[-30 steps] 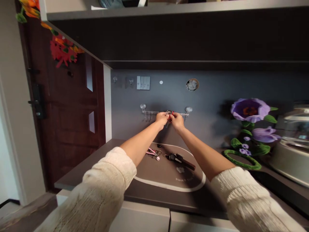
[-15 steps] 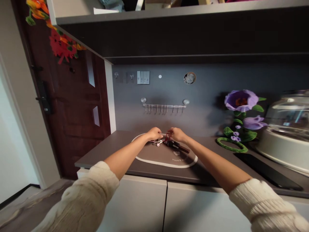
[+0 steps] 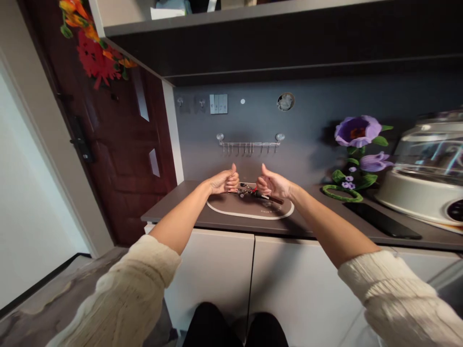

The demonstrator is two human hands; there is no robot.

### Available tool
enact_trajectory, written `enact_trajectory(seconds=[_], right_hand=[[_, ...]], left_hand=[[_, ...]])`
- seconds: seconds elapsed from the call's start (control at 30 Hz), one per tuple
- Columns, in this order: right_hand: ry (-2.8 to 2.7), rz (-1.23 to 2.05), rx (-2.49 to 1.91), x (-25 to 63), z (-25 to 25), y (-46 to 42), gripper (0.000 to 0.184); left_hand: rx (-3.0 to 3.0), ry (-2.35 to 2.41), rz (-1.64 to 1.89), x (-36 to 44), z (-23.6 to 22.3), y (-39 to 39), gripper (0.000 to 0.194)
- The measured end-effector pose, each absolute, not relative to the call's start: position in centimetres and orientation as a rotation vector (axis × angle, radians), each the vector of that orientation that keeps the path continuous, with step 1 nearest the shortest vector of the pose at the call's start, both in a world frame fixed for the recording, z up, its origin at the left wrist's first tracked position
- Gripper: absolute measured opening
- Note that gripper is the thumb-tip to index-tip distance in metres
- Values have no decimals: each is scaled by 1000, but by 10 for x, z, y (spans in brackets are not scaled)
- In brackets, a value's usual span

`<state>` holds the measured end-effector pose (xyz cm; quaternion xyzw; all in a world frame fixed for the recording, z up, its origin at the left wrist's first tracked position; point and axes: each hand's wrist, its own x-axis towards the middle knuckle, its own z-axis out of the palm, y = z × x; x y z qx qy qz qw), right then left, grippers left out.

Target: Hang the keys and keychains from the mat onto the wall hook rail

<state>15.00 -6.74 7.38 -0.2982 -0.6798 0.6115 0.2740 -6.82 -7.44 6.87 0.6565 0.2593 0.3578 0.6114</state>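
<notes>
My left hand (image 3: 224, 182) is raised over the mat, fingers curled into the palm and thumb pointing up, with nothing seen in it. My right hand (image 3: 274, 184) mirrors it a short way off, fingers curled in and thumb up, also holding nothing visible. Between and behind the two hands lies a cluster of keys and key rings (image 3: 247, 192), with a red piece among them, partly hidden by my right hand. Beneath them is a brown mat with a white border (image 3: 238, 207). A clear rail with several small hooks (image 3: 249, 144) hangs on the wall behind.
On the right stand purple fabric flowers (image 3: 358, 131), a black phone (image 3: 381, 220) and a cream appliance with a clear cover (image 3: 423, 188). A dark cabinet underside (image 3: 253, 48) overhangs the counter. The door (image 3: 126, 144) is on the left.
My hands came down from the rail to the mat, where the red piece was left with the keys. They then lifted off, fingers curled and thumbs up. The view has drawn back.
</notes>
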Motion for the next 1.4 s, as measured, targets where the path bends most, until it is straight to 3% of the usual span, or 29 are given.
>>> enact_trajectory(seconds=[0.27,0.77,0.9,1.13,1.4], right_hand=[[-1595,1675,-814,152,13,-65,64],[-1622,1610,-825,136,23,-53,62],[-1625,1410,-787,116,35,-40,52],[-1520,960,-879,86,35,-7,22],[-1668,446,-1127,91,9,13,22]], left_hand=[[1232,787,1021,-82,1,-67,66],[1274,810,1000,-82,11,-57,64],[1419,955,1240,-79,20,-38,53],[1914,1340,1531,-62,24,-11,10],[2508,1427,1236,-64,-2,-2,17]])
